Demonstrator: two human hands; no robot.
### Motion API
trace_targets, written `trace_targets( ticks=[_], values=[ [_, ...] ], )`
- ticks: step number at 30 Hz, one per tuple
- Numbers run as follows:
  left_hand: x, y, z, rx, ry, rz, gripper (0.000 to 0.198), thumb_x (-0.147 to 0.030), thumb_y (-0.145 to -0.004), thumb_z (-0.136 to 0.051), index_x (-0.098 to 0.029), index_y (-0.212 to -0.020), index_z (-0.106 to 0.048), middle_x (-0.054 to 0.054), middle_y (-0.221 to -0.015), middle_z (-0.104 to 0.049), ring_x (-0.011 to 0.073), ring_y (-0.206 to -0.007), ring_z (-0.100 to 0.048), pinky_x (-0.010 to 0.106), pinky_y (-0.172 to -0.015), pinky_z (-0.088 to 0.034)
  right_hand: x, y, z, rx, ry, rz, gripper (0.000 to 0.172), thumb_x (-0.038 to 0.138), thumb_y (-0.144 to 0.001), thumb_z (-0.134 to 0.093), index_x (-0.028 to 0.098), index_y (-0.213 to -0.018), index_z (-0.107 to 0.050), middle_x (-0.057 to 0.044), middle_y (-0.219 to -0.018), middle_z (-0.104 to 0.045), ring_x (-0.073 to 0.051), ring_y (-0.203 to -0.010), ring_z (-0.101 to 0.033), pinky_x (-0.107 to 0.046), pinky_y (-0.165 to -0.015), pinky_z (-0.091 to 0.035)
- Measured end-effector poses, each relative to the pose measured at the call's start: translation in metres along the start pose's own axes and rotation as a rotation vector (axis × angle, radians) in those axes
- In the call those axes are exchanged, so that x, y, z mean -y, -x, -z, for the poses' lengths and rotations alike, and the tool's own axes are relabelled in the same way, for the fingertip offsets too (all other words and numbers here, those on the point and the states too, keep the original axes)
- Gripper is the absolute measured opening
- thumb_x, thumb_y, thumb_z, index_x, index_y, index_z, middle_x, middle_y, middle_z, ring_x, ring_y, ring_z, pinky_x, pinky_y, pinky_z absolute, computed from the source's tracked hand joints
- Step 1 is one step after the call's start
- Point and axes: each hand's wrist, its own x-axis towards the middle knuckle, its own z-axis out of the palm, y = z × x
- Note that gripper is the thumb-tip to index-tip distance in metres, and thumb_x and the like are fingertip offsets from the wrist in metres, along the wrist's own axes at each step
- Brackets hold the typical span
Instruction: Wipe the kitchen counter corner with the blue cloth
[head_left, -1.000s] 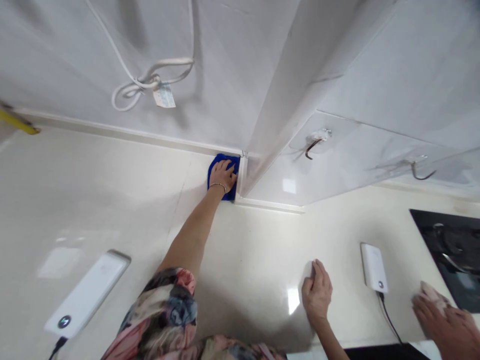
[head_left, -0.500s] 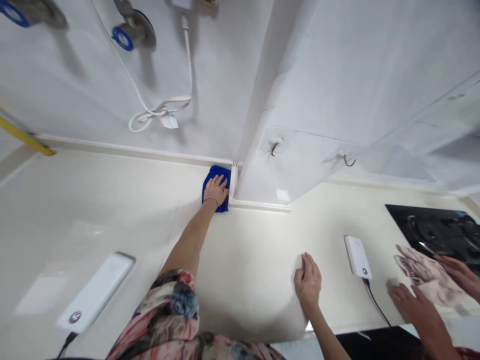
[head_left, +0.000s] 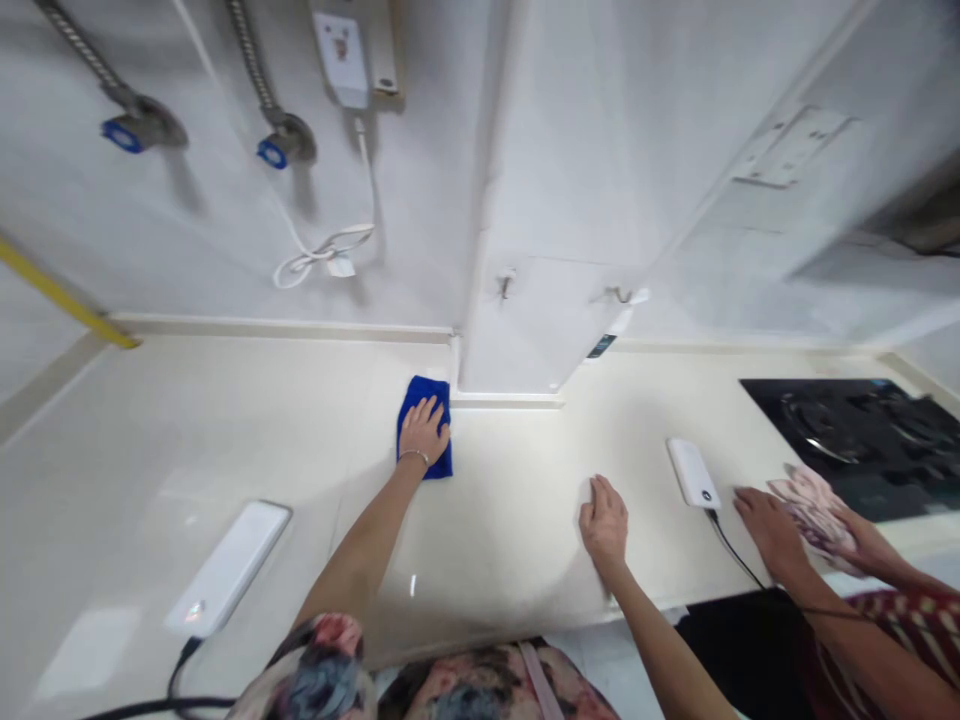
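My left hand [head_left: 424,430] holds a blue cloth [head_left: 441,462] under its palm and fingers, pressed onto the pale countertop [head_left: 495,540]. The cloth lies just left of the base of a white wall column [head_left: 525,350]. A thin bracelet [head_left: 414,457] circles my left wrist. My right hand [head_left: 604,525] rests on the counter near its front edge, fingers loosely stretched and nothing in it. To its right lies a white power bank [head_left: 691,470] with a black cable.
Another white power bank [head_left: 232,565] with a cable lies left. A co-worker's hands [head_left: 776,535] are at right, one on a pinkish patterned cloth [head_left: 814,515] beside a black gas hob [head_left: 855,430]. Blue-capped valves [head_left: 274,150], a white cord [head_left: 322,255] and a yellow pipe [head_left: 67,295] are along the wall.
My left hand has drawn the blue cloth back from the wall corner toward me. My right hand stays on the counter. The co-worker's hands and cloth have shifted, and the view has tilted.
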Motion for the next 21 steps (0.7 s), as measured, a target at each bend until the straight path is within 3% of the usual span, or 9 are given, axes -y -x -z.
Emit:
trace_targets(
  ticks=[4,14,21],
  values=[
    [-0.005,0.02,-0.006,-0.019,-0.027,0.012,0.058,-0.035,-0.094,-0.042,-0.015,-0.145,-0.059,0.012,-0.162,-0.042,0.03,-0.154,-0.032,0.052,-0.13,-0.021,0.002,-0.004,-0.005,-0.022,0.012,-0.005,0.047,0.016,-0.092,-0.04,0.015,-0.137,-0.054,-0.016,-0.141,-0.059,-0.026,-0.133,-0.052,-0.049,-0.115,-0.039],
    [-0.022,0.037,-0.003,0.028,-0.071,0.091,0.067,-0.049,-0.091,-0.051,-0.017,-0.151,-0.052,0.012,-0.166,-0.037,0.0307,-0.156,-0.028,0.051,-0.131,-0.019,-0.004,-0.002,-0.013,-0.03,-0.028,-0.015,0.05,0.014,-0.091,-0.039,0.014,-0.14,-0.052,-0.017,-0.143,-0.059,-0.025,-0.137,-0.048,-0.048,-0.118,-0.036],
    [-0.029,0.046,-0.007,-0.047,-0.033,0.121,0.058,-0.034,-0.091,-0.047,-0.021,-0.147,-0.056,0.01,-0.162,-0.044,0.0294,-0.153,-0.034,0.052,-0.13,-0.023,-0.002,-0.002,-0.013,-0.009,-0.042,-0.029,0.057,0.013,-0.09,-0.04,0.015,-0.146,-0.049,-0.017,-0.145,-0.058,-0.026,-0.138,-0.048,-0.05,-0.118,-0.035]
  ],
)
